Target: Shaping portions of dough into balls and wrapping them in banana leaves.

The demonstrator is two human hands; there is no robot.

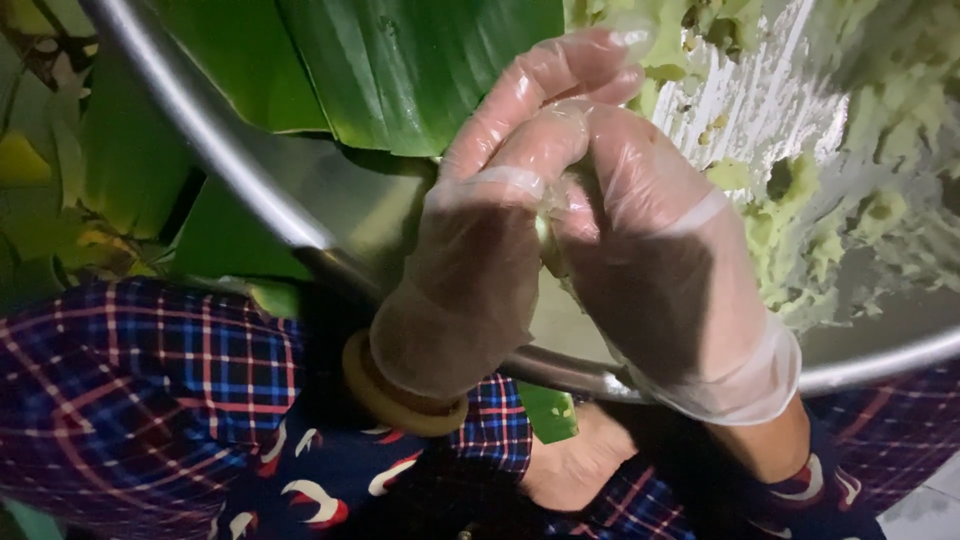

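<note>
1. Head view, looking straight down: two gloved hands meet over the near rim of a large metal basin (260, 190).
2. Left hand (480, 240): clear plastic glove, fingers curled and closed, pointing up and away; its inner side presses against the right hand. A pale yellowish bangle (385, 395) sits at the wrist, just below the glove cuff.
3. Right hand (665, 270): clear plastic glove, palm turned toward the left hand, fingers curled over its fingertips. The two hands are cupped together.
4. Lump of pale green dough (548, 235): only a sliver shows in the seam between the two palms; it is squeezed between them. Its full shape is hidden.
5. Dough mass (800, 225): pale green, rough and torn, smeared over the inner wall of the basin at upper right, well beyond the hands. Small crumbs cling to the bare metal beside it.
6. Banana leaves (400, 70): broad, glossy, dark green, lying behind the left hand at the top of the frame; further leaf pieces lie outside the basin at far left.
7. Leaf scrap (548, 410): small, green, below the basin rim, between the two wrists.
8. Sleeves (130, 370): dark blue plaid with red and white lines, over dark fabric with red and white curved marks, filling the lower frame.
9. Bare foot (575, 470): partly visible beneath the basin rim, bottom centre.
</note>
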